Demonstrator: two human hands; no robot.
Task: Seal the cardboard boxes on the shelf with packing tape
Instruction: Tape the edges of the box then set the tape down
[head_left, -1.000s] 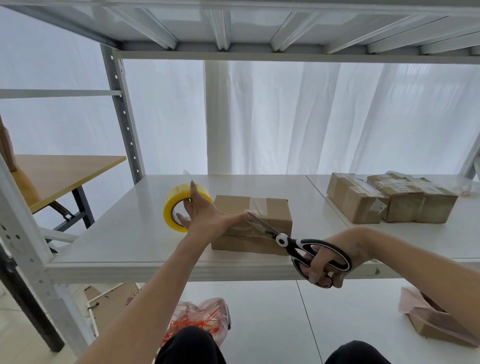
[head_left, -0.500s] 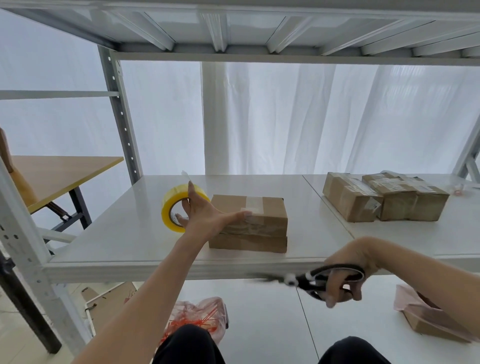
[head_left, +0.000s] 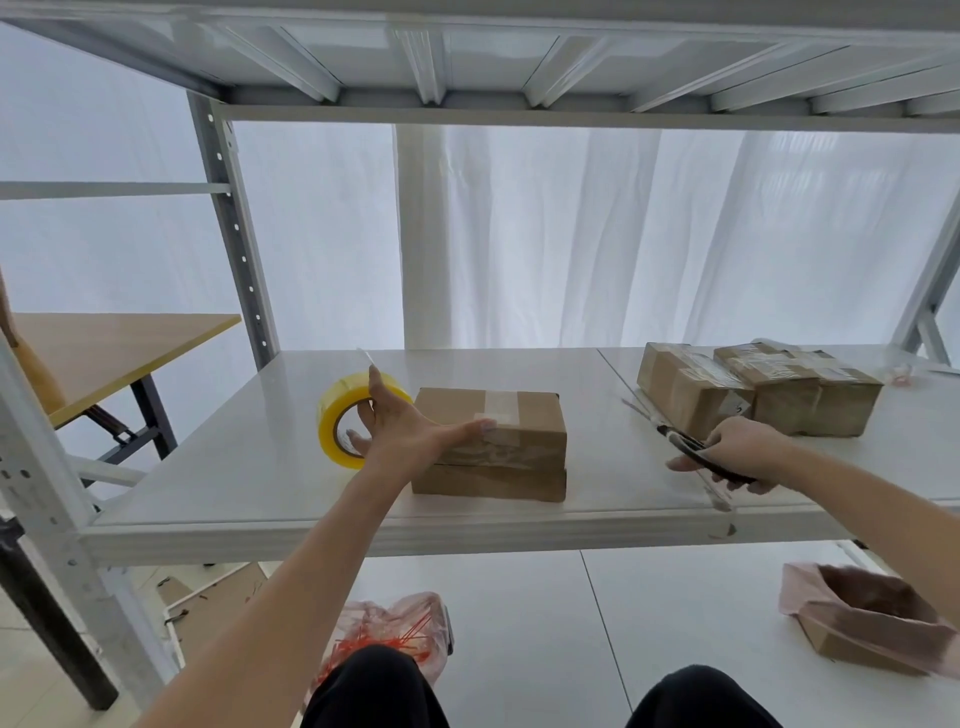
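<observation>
Cardboard box (head_left: 498, 441), on the shelf (head_left: 249, 478), tape strip over its top. Left hand (head_left: 410, 431): thumb pressing the strip's end flat, fingers hooked in the yellow tape roll (head_left: 340, 415) standing just beside, likely steadying it. Right hand (head_left: 748, 452): gripping scissors (head_left: 685, 444) low over the shelf, clear of the work.

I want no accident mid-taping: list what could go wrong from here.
1. The scissors in the right hand are held low near the front edge of the shelf; set down there, they might slide off.
2. The tape roll stands on edge in the left hand; if released, it could roll away from the box.
</observation>
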